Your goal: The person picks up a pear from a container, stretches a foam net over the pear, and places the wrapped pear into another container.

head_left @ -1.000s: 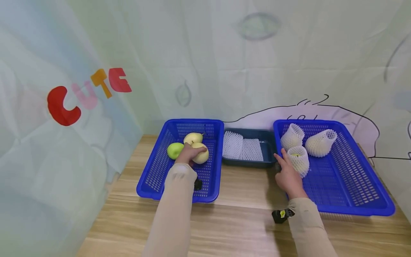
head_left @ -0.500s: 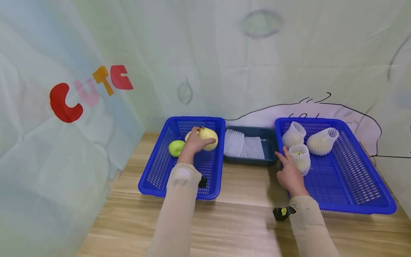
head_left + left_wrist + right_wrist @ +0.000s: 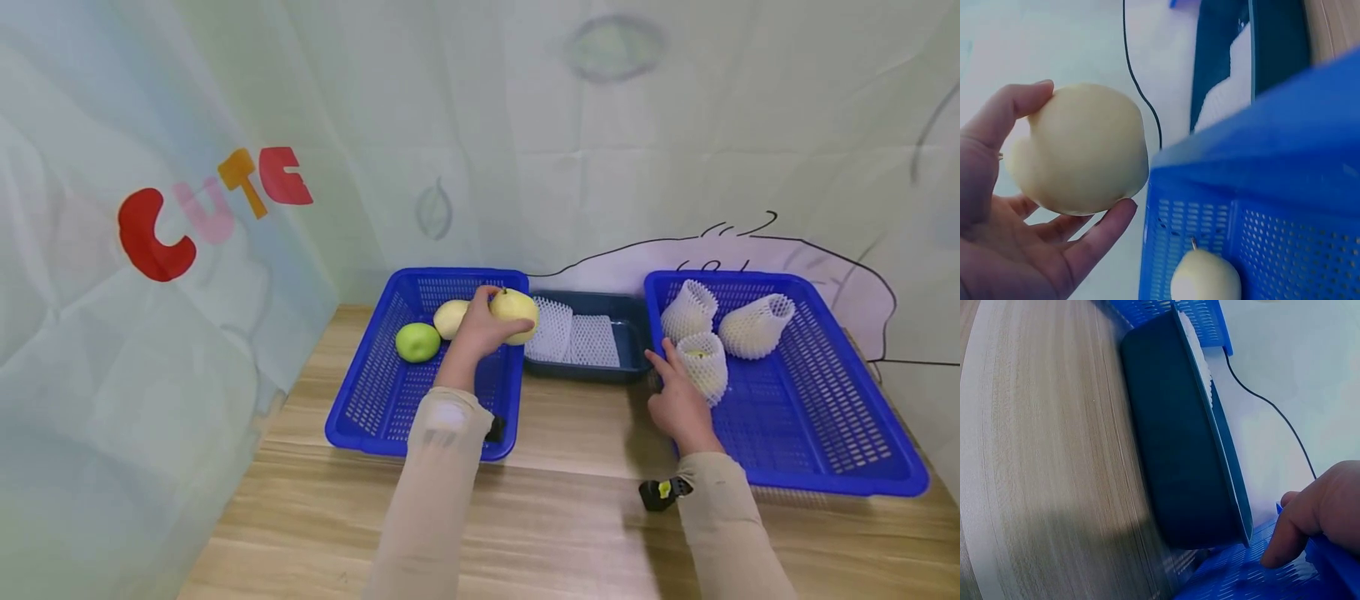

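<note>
My left hand (image 3: 477,332) grips a pale yellow pear (image 3: 516,310), raised over the right rim of the left blue basket (image 3: 358,367). In the left wrist view the thumb and fingers span the pear (image 3: 1088,147), its stem toward the palm. Another yellow pear (image 3: 450,319) and a green apple-like fruit (image 3: 417,342) lie in that basket. My right hand (image 3: 678,408) holds the near-left rim of the right blue basket (image 3: 825,483), thumb on the outer side. Beside its fingers stands a pear in a white foam net (image 3: 703,371); its other fingers are mostly hidden.
Between the baskets sits a dark teal tray (image 3: 630,333) with white foam nets (image 3: 595,340) lying flat in it. Two more net-wrapped fruits (image 3: 757,327) lie in the right basket. A printed curtain (image 3: 487,150) hangs behind the wooden table (image 3: 562,517).
My left hand has lifted the pear from among the fruit and carried it right, to the basket's rim beside the tray. My right hand stays at the right basket.
</note>
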